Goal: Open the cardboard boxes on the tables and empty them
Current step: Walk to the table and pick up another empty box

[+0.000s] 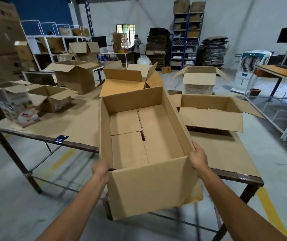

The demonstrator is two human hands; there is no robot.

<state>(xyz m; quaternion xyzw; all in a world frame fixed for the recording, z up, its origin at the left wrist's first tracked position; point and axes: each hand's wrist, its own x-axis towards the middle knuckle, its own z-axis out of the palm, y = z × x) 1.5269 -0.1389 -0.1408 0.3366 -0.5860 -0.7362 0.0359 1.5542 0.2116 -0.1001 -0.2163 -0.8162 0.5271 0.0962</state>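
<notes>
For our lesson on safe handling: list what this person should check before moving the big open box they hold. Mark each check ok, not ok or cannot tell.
1. Large box emptied: ok, only its bottom flaps show.
2. Left hand grips the near left corner: ok.
3. Right hand grips the right wall's rim: ok.
4. Bottom shut tight: not ok, a gap shows at the seam.
5. Far end resting on the table: cannot tell.
6. Neighbouring box on the right emptied: cannot tell, a flap covers it.
</notes>
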